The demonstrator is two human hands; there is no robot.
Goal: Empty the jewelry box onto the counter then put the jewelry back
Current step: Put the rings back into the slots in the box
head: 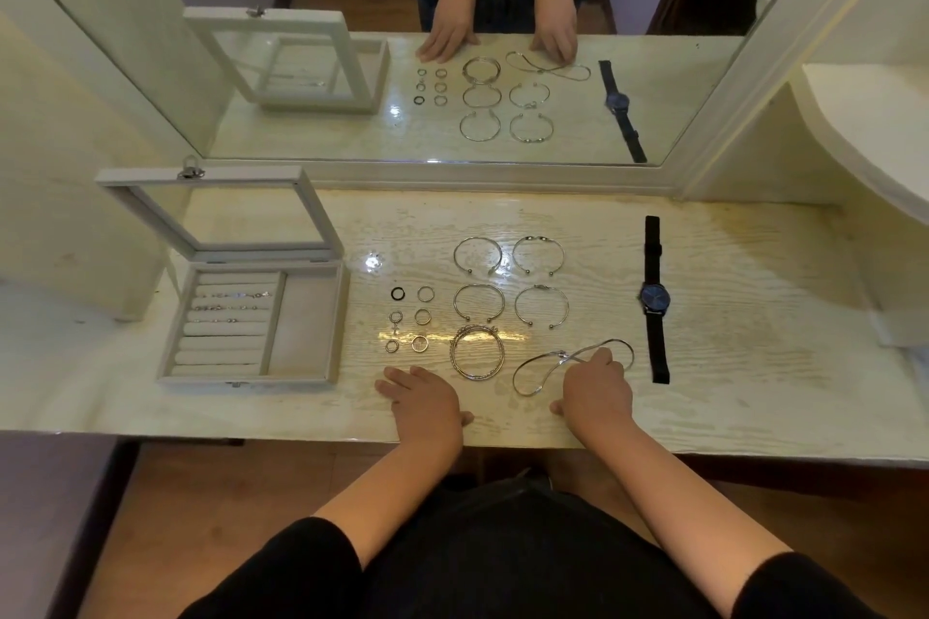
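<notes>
The pale jewelry box (301, 317) sits open at the counter's left, its glass lid (211, 211) upright; a few small pieces lie across its ring rolls (231, 307). Laid out on the counter (754, 367) are several rings (409, 319), several silver cuff bangles (510, 284), a stack of bangles (475, 353), a silver necklace (540, 369) and a dark watch (654, 299). My left hand (422, 395) rests flat on the counter just below the rings. My right hand (595, 390) lies on the counter with its fingertips touching the necklace.
A large mirror (452, 40) stands along the back of the counter and repeats the scene. A white shelf unit (864, 126) closes the right side. The counter's front edge runs just under my wrists.
</notes>
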